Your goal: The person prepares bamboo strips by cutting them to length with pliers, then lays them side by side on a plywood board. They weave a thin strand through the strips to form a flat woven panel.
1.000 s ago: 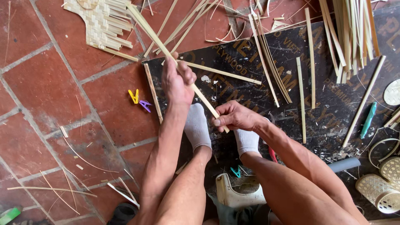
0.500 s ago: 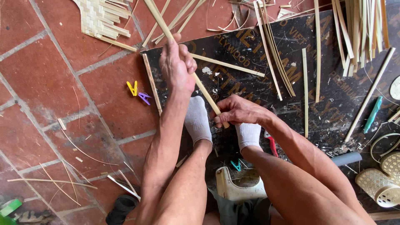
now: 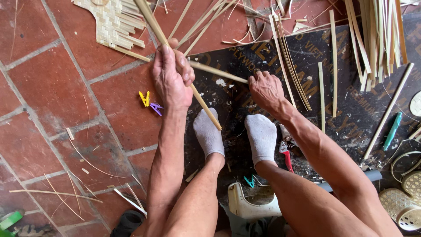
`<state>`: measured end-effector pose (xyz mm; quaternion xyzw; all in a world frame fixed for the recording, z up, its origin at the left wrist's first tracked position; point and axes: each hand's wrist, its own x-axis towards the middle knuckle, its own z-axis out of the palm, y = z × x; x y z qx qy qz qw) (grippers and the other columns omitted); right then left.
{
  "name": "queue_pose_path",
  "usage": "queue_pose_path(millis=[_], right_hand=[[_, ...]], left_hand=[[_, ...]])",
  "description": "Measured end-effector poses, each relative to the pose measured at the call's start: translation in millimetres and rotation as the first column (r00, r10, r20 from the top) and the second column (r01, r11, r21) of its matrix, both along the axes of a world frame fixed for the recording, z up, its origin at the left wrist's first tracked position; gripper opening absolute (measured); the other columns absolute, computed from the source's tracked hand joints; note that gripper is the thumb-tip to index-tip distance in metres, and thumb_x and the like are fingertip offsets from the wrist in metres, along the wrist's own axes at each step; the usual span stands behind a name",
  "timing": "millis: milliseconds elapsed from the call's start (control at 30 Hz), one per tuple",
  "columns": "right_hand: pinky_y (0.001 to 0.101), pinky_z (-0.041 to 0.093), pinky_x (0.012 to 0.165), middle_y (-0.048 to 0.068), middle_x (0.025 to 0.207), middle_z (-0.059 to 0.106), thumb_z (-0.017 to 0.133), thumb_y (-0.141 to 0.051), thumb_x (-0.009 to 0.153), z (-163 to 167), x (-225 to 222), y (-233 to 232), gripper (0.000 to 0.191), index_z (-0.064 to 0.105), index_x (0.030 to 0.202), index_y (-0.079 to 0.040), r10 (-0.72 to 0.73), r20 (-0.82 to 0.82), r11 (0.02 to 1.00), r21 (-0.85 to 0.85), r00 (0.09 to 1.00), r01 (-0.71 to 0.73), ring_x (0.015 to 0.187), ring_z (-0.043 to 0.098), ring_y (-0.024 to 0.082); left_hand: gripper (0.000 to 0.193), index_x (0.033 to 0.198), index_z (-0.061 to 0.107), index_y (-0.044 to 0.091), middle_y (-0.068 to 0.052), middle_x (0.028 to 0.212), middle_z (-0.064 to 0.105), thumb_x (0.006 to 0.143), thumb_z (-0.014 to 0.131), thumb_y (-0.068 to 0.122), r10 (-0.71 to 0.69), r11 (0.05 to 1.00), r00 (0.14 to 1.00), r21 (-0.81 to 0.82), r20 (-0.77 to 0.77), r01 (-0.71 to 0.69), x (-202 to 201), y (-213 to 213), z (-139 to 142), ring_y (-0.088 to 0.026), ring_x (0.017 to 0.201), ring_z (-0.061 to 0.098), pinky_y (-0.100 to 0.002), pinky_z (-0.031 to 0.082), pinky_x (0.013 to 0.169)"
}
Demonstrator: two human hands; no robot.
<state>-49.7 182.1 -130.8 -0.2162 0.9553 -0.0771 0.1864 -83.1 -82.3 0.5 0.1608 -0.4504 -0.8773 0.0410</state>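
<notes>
The fingers of the left hand (image 3: 170, 77) are curled tight around a long bamboo strip (image 3: 184, 70) that runs from about eleven o'clock at the top edge down to five o'clock, ending just above the left white sock (image 3: 208, 134). The right hand (image 3: 265, 89) rests knuckles-up on the dark plywood board (image 3: 351, 109), its fingertips bent down at the near end of a second, thinner bamboo strip (image 3: 217, 71) that lies toward nine o'clock and crosses under the left hand; whether those fingers pinch the strip or only press on it cannot be told.

Below the hands, at six o'clock, both socked feet stand on the board, the right white sock (image 3: 262, 137) just beside the left. Red-handled cutters (image 3: 286, 156) lie at four o'clock from the right sock. A yellow clothes peg (image 3: 144, 98) and a purple clothes peg (image 3: 155, 107) sit touching on the red tile floor (image 3: 52, 87) at eight o'clock from the left hand. A woven bamboo mat (image 3: 115, 22) lies at eleven o'clock near the top edge. Loose bamboo slats (image 3: 377, 35) fan out at one to two o'clock, and a teal marker (image 3: 392, 131) lies at three o'clock. Small woven baskets (image 3: 401, 204) sit at the lower right, and a white plastic stool (image 3: 252, 204) shows between the legs at six o'clock
</notes>
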Motion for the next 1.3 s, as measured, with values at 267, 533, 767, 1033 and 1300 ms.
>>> queue_pose_path(millis=[267,533,767,1033,1300], right_hand=[[0.0366,0.054,0.066,0.008,0.095,0.074,0.057,-0.011,0.096,42,16,3,0.028,0.073,0.119,-0.007,-0.017,0.483,0.819,-0.495,0.876,0.289,0.076,0.067,0.021],[0.0278,0.057,0.068,0.005,0.091,0.073,0.079,-0.008,0.090,121,34,4,0.016,0.077,0.103,0.001,-0.088,0.740,0.156,-0.651,0.667,0.743,0.080,0.068,0.012],[0.0272,0.054,0.066,0.006,0.101,0.067,0.069,-0.003,0.103,137,20,-24,0.008,0.067,0.110,-0.001,-0.046,0.264,0.283,-0.921,0.963,0.266,0.077,0.064,0.012],[0.0263,0.055,0.063,0.013,0.120,0.066,0.066,0.003,0.102,132,16,-29,0.021,0.064,0.122,0.001,-0.136,0.135,0.311,-0.935,0.981,0.171,0.075,0.066,0.012],[0.0357,0.057,0.082,0.012,0.120,0.067,0.074,-0.002,0.098,111,23,-33,0.023,0.067,0.119,-0.001,-0.249,-0.022,0.409,-0.908,0.968,0.085,0.101,0.068,0.024]], left_hand=[[0.023,0.119,0.059,0.006,0.000,0.077,0.053,0.115,0.050,0.028,-0.047,0.999,0.995,0.003,-0.092,0.048,19,17,-8,-0.008,0.055,0.043,-0.024,0.035,0.047],[0.028,0.120,0.063,0.006,-0.003,0.090,0.067,0.117,0.046,0.028,-0.177,0.925,0.961,-0.370,-0.213,0.088,42,39,-8,-0.013,0.081,0.065,-0.031,0.057,0.075],[0.030,0.125,0.061,0.003,-0.010,0.116,0.072,0.118,0.046,0.029,-0.255,0.904,0.929,-0.407,-0.270,0.130,57,74,-2,-0.018,0.112,0.069,-0.033,0.056,0.103],[0.027,0.126,0.062,0.003,-0.012,0.119,0.072,0.118,0.049,0.025,-0.251,0.923,0.929,-0.357,-0.272,0.145,68,87,-14,-0.020,0.117,0.069,-0.035,0.055,0.107],[0.029,0.135,0.060,0.003,-0.018,0.147,0.061,0.116,0.052,0.022,-0.292,0.934,0.913,-0.290,-0.285,0.208,70,98,-26,-0.025,0.139,0.059,-0.038,0.048,0.120]])
